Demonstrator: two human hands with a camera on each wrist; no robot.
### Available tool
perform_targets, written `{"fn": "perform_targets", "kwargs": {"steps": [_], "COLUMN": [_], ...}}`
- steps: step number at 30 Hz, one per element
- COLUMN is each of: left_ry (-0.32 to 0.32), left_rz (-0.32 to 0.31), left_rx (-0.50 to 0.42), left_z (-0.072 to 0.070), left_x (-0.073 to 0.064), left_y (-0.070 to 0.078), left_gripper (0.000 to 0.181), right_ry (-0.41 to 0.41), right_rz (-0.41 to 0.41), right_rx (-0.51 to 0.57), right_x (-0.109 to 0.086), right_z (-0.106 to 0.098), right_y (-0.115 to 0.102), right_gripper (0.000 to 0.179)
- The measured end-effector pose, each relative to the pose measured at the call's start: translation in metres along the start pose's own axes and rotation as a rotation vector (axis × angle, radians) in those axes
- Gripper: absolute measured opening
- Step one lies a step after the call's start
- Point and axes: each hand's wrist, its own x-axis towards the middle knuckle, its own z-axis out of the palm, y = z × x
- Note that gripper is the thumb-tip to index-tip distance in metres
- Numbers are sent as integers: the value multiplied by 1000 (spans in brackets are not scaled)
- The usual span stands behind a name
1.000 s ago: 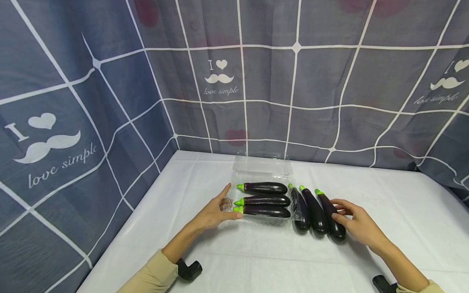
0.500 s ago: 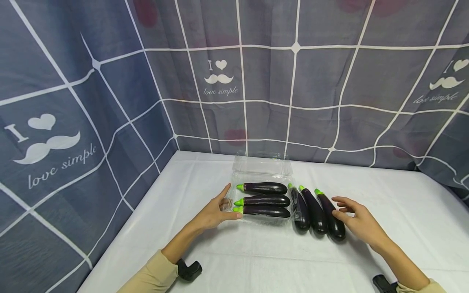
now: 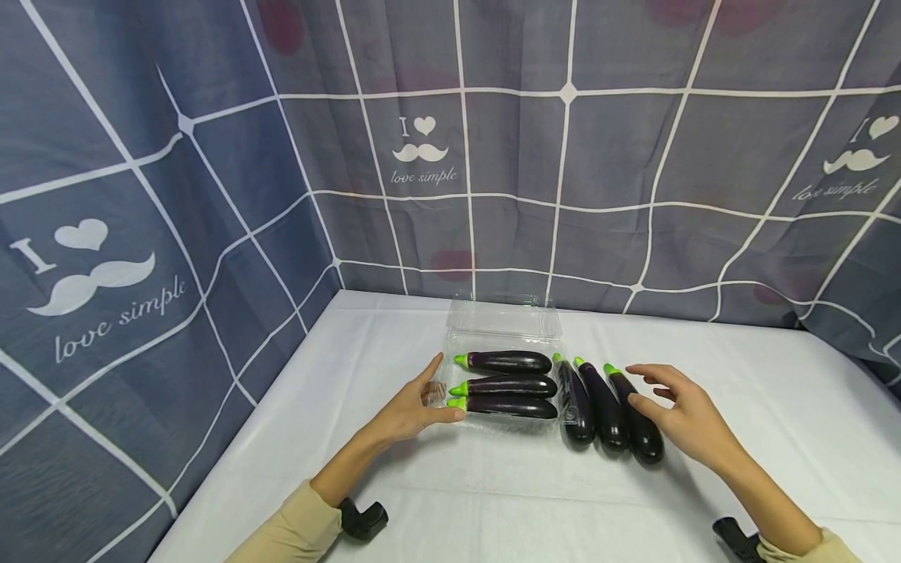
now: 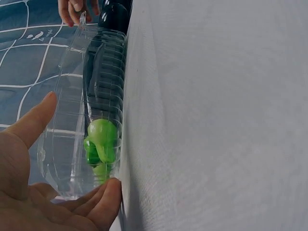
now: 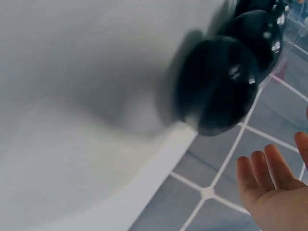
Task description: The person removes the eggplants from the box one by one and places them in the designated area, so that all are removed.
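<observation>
A clear plastic clamshell box (image 3: 504, 320) stands with its lid raised at the back. Several dark eggplants with green stems lie in its base, the nearest eggplant (image 3: 514, 407) by the front wall. My left hand (image 3: 403, 408) holds the box's left end, thumb and fingers spread around the corner; the left wrist view shows green stems (image 4: 102, 139) through the plastic. More eggplants lie slanted on the table to the right of the box. At the outermost eggplant (image 3: 637, 418) hovers my right hand (image 3: 690, 418), fingers loosely bent, gripping nothing; whether it touches is unclear.
A white cloth covers the table (image 3: 493, 500). Grey-blue checked curtains (image 3: 514, 156) close off the back and sides. Black wrist mounts (image 3: 364, 520) show below both hands.
My right hand has shifted slightly away from me along the outermost eggplant toward its stem end, with its thumb rising off the side. Left hand, box and eggplants stay put.
</observation>
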Motion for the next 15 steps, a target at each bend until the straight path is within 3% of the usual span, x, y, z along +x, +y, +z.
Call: {"fn": "perform_targets", "kwargs": {"steps": [15], "left_ry": [-1], "left_rz": [6], "left_rx": [1], "left_z": [-1], "left_x": [0], "left_y": [0], "left_gripper": [107], "right_ry": [-83], "right_rz": [-111], "right_rx": [68], "right_x": [24], "right_z": [23], "right_y": [-40], "right_gripper": [35]}}
